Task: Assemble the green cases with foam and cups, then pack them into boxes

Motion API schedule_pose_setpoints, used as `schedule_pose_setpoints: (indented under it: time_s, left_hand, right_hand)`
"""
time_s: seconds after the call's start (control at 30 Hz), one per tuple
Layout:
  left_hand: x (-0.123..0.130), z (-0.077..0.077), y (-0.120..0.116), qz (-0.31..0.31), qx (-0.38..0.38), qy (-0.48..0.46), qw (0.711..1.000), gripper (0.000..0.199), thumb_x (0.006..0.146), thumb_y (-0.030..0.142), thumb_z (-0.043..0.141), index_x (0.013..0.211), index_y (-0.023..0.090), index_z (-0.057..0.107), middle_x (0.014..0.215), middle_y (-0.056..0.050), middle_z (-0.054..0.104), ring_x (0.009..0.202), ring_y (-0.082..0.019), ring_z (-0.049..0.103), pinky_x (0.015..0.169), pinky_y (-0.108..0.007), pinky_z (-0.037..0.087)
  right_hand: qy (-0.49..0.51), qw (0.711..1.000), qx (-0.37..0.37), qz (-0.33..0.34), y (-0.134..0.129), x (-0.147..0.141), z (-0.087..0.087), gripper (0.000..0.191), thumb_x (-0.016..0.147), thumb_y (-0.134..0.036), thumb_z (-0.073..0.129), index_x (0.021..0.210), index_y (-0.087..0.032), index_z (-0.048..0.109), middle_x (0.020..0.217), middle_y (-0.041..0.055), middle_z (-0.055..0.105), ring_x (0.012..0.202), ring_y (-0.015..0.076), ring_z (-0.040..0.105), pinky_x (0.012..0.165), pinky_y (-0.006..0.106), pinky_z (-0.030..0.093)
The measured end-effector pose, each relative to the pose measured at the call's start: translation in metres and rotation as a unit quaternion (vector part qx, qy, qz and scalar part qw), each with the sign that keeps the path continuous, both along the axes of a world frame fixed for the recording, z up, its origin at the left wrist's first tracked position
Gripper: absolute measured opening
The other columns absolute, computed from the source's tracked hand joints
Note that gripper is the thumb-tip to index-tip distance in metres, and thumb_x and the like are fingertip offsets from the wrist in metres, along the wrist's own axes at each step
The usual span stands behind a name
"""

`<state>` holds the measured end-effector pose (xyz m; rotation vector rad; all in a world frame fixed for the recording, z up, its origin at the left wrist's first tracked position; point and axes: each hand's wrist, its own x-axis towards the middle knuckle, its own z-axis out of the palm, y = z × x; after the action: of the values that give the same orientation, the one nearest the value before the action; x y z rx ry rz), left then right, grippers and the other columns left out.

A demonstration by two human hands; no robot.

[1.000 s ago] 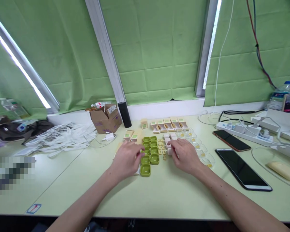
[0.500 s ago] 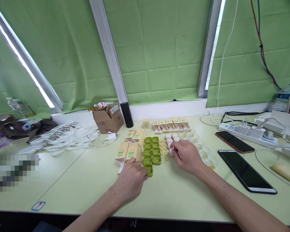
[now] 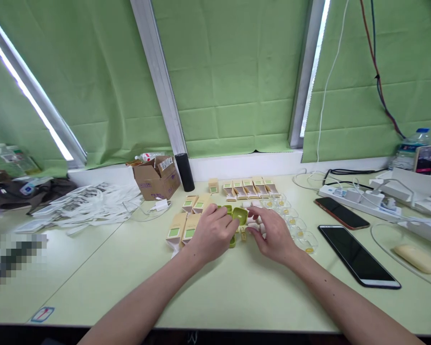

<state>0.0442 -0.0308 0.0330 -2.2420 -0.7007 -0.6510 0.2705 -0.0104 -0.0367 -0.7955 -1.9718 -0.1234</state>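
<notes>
My left hand (image 3: 217, 232) is closed on a small green square dish (image 3: 240, 216), held tilted above the other green dishes (image 3: 232, 242), which it partly covers. My right hand (image 3: 271, 234) is just right of that dish, thumb and fingers apart, over white blocks (image 3: 250, 221); nothing shows between its fingers. Small yellowish pieces (image 3: 243, 236) lie between the two hands. Clear plastic cups (image 3: 306, 241) with yellow bits stand in a column beyond my right hand. Tan boxes with green labels (image 3: 175, 232) lie left of my left hand.
Behind stand a row of open tan boxes (image 3: 249, 187), a black cylinder (image 3: 185, 172) and a cardboard carton (image 3: 156, 178). White straps (image 3: 96, 206) are piled left. Two phones (image 3: 359, 256) and a power strip (image 3: 359, 201) lie right.
My left hand has moved up and right and lifted a green dish. My right hand has opened beside the dish. The view has shifted slightly.
</notes>
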Motion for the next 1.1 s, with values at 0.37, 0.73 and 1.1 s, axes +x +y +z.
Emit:
schedule_pose_setpoints:
  time_s: [0.37, 0.73, 1.1]
  left_hand:
    - [0.004, -0.022, 0.003, -0.088, -0.018, -0.085, 0.992, 0.020, 0.100, 0.009, 0.054, 0.099, 0.020, 0.071, 0.069, -0.003, 0.068, 0.078, -0.022, 0.056, 0.075, -0.039, 0.035]
    - [-0.002, -0.029, -0.002, -0.105, 0.018, -0.160, 0.981, 0.036, 0.090, 0.009, 0.066, 0.124, 0.022, 0.070, 0.094, -0.008, 0.076, 0.098, -0.029, 0.059, 0.089, -0.043, 0.041]
    - [0.007, -0.039, 0.006, -0.138, -0.257, -0.384, 0.876, 0.021, 0.096, 0.023, 0.075, 0.117, 0.022, 0.074, 0.111, -0.012, 0.076, 0.113, -0.030, 0.063, 0.098, -0.048, 0.055]
  right_hand:
    - [0.039, 0.998, 0.024, 0.037, 0.003, -0.004, -0.004, 0.043, 0.103, -0.025, 0.064, 0.144, -0.026, 0.051, 0.122, 0.0123, 0.075, 0.109, 0.0302, 0.072, 0.091, 0.048, 0.060]
    - [0.106, 0.984, -0.097, 0.101, -0.008, -0.005, 0.002, 0.039, 0.097, -0.024, 0.067, 0.135, -0.027, 0.058, 0.114, 0.0083, 0.074, 0.085, 0.0220, 0.069, 0.077, 0.038, 0.061]
    - [0.172, 0.946, -0.215, 0.169, -0.012, -0.012, 0.002, 0.056, 0.098, -0.026, 0.068, 0.150, -0.030, 0.047, 0.080, -0.0026, 0.062, 0.070, 0.0177, 0.058, 0.066, 0.031, 0.051]
